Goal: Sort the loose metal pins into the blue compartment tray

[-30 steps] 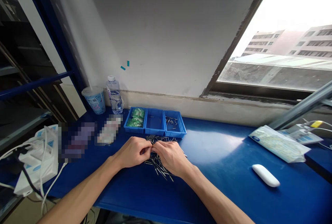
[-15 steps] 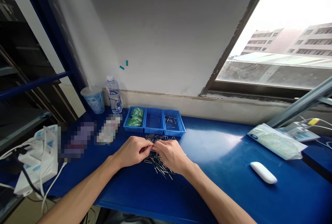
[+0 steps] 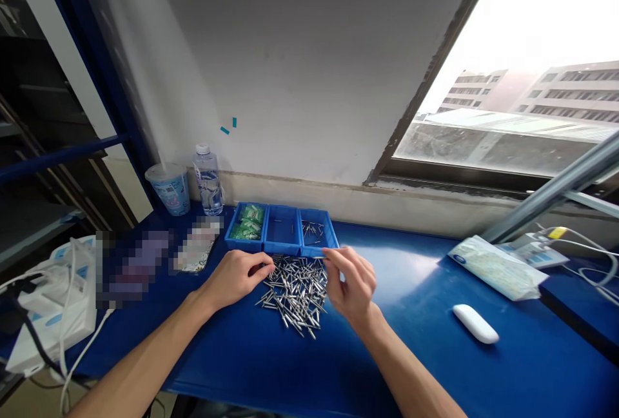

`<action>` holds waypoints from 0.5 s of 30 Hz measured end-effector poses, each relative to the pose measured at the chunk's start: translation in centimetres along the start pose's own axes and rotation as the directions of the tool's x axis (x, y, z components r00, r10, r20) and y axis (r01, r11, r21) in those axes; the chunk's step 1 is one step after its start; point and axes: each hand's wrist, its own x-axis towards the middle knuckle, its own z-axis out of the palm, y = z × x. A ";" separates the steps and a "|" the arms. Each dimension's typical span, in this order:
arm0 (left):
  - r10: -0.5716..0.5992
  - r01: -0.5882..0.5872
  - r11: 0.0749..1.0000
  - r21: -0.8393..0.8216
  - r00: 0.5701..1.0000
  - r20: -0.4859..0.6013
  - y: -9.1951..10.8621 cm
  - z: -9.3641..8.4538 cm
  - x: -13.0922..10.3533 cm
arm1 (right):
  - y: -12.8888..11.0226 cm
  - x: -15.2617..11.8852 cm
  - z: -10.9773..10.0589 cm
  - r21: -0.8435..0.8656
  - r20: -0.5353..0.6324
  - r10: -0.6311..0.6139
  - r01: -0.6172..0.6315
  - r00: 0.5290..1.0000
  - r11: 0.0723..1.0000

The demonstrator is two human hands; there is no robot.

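A pile of thin, silvery metal pins point(image 3: 296, 295) lies on the blue table between my hands. My right hand point(image 3: 352, 280) is at the pile's right side, pinching one slim metal pin point(image 3: 318, 257) that points left, near the front of the right blue bin point(image 3: 333, 235). At the pile's upper left, my left hand point(image 3: 240, 275) has thumb and forefinger closed together; whatever may be between them is too small to make out. Several loose pins lie in the right bin. A pin or two shows in the middle blue bin point(image 3: 282, 228).
The left blue bin point(image 3: 232, 245) holds green packets point(image 3: 249, 221). Behind and left stand a water bottle point(image 3: 208, 182) and a lidded cup point(image 3: 170, 191). Power strips with cables point(image 3: 60, 315) lie far left. A white oval case point(image 3: 475, 324) and a soft packet point(image 3: 498, 268) are on the right.
My hands were together over the pile and have moved apart. The right hand went right and now shows a pin in its fingertips. The left hand shifted slightly left, uncovering the pile.
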 end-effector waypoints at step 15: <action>-0.091 0.033 0.981 0.191 0.949 0.303 0.0 -1.0 0.3 | 0.0 -1.8 3.1 -0.199 0.318 0.424 -0.378 0.848 0.904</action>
